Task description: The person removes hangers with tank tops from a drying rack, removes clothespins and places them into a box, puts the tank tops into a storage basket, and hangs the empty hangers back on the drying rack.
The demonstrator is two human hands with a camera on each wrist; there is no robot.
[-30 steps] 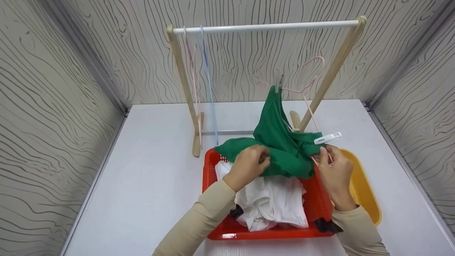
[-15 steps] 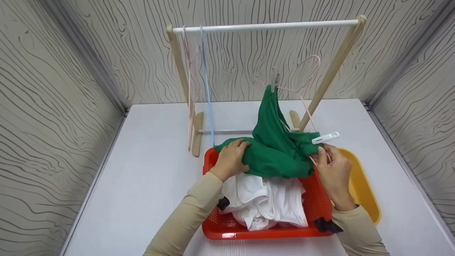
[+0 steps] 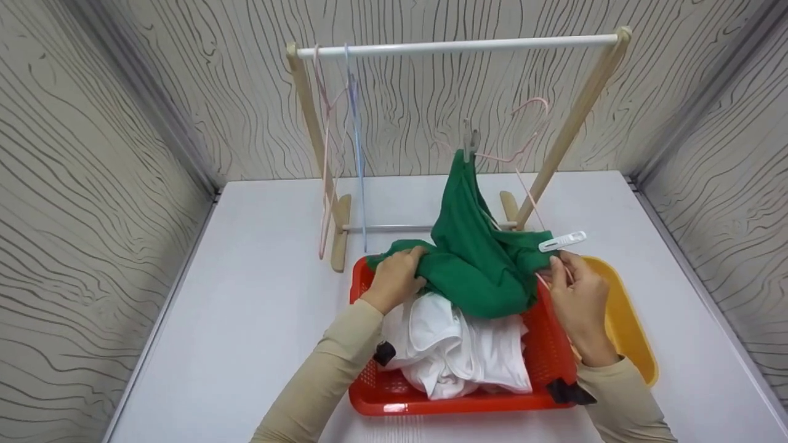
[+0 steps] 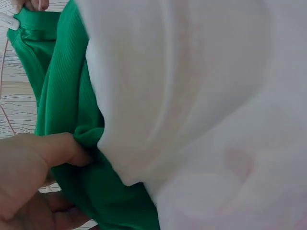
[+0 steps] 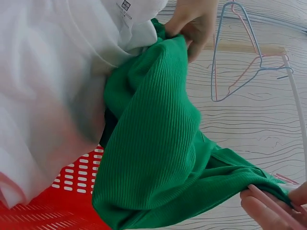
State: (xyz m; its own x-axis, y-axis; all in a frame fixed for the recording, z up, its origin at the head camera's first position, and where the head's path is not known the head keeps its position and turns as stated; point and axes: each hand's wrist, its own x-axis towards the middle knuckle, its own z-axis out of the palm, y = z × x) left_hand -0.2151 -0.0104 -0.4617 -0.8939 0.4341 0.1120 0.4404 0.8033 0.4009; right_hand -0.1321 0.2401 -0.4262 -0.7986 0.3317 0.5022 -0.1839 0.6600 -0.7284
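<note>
A ribbed green garment (image 3: 480,283) hangs from a pink hanger (image 3: 530,194), one upper corner held by a grey clothespin (image 3: 470,144). A white clothespin (image 3: 562,241) clips its other corner, near my right hand. My left hand (image 3: 393,278) grips the garment's left part over the red basket; in the left wrist view its thumb and fingers (image 4: 64,147) close on the green cloth. My right hand (image 3: 578,292) pinches the hanger's lower corner beside the white clothespin, and the right wrist view shows the pink bar along its fingers (image 5: 261,211).
Crumpled white clothes (image 3: 443,344) lie in the red basket (image 3: 462,407) under the green garment. A yellow basin (image 3: 625,326) stands at its right. Behind is a wooden rack with a white bar (image 3: 455,47), where a pink hanger (image 3: 324,191) and a blue hanger (image 3: 358,160) hang at the left.
My left hand has moved left from the garment's middle and taken hold of its left part. The hanger's top has shifted slightly left; my right hand keeps its hold.
</note>
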